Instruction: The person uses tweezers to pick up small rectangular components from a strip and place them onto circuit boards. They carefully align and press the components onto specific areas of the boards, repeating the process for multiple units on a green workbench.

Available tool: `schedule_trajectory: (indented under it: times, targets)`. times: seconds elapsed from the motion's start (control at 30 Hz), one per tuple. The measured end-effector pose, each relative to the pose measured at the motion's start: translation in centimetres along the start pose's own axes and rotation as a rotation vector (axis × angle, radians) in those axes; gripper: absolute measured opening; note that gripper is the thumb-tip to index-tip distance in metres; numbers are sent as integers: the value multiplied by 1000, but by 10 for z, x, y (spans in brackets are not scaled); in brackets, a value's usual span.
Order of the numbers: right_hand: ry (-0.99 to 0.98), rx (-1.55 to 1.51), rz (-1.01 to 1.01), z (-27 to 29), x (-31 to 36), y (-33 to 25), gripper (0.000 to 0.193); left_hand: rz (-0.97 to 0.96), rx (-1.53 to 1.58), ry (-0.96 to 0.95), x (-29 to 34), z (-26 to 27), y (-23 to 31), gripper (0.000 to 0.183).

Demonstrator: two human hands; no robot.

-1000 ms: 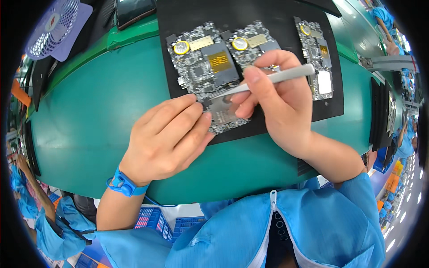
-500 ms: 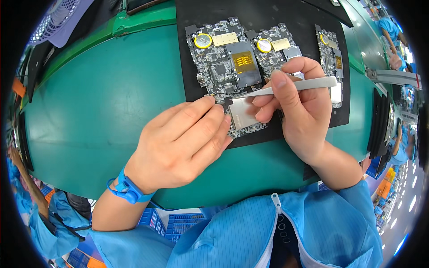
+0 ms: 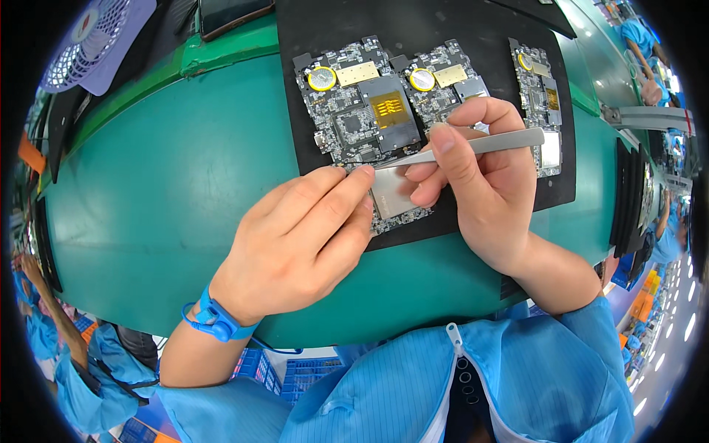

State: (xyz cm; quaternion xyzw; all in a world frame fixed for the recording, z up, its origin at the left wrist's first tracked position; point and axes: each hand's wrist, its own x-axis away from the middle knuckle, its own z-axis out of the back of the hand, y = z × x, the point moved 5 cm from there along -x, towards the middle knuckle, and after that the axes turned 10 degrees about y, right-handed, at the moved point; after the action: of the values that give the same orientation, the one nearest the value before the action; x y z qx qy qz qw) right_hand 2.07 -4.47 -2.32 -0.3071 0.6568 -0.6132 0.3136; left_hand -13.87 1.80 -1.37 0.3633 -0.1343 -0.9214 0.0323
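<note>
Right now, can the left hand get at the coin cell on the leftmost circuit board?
Probably yes. The left hand rests at that circuit board's near edge, and the coin cell lies uncovered at its far corner; the tweezers in the right hand sit off to the side.

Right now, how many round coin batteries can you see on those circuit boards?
3. One coin battery sits on the left circuit board, a second on the middle board, and a third, smaller-looking one on the right board. The hands cover parts of the boards, so more may be hidden.

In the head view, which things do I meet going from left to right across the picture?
Small fan → blue wrist strap → left hand → metal tweezers held in the right hand → rightmost circuit board.
</note>
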Motion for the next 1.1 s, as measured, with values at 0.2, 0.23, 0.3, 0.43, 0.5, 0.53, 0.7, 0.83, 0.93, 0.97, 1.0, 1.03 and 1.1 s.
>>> schedule_trajectory:
  times: [0.2, 0.23, 0.3, 0.43, 0.5, 0.53, 0.7, 0.83, 0.93, 0.97, 1.0, 1.03, 1.1]
  targets:
    - [-72, 142, 389, -2, 10, -6, 21, 80, 11, -71, -3, -1, 2, 28]
    - [-120, 224, 509, -4, 14, -8, 20, 91, 18, -83, -3, -1, 1, 29]
    - [-207, 356, 667, -5, 19, -13, 17, 112, 31, -103, -3, -1, 2, 29]
    - [-264, 375, 607, -4, 14, -23, 12, 129, 51, -99, -5, 1, 2, 30]
    - [-204, 280, 584, -1, 16, -17, 12, 110, 70, -51, -4, 2, 1, 31]
    - [-186, 249, 577, -1, 16, -14, 12, 98, 83, -11, 1, 3, -1, 32]
    - [-232, 308, 597, -4, 15, -10, 14, 35, 89, 57, 3, 4, -2, 33]
    - [-289, 367, 589, -7, 15, -10, 18, 31, 83, 54, 3, 5, -3, 32]
    - [-369, 422, 588, -10, 14, -12, 22, 21, 76, 49, 3, 5, -2, 32]
    - [-332, 386, 626, -9, 16, -7, 22, 15, 73, 49, 2, 5, -2, 32]
    - [-299, 357, 655, -8, 18, -5, 21, 9, 72, 49, 1, 5, -2, 32]
    - [-269, 326, 683, -8, 19, -1, 20, 6, 68, 49, 2, 5, -2, 31]
    - [-226, 300, 711, -8, 22, -1, 20, 5, 62, 43, 2, 5, -2, 31]
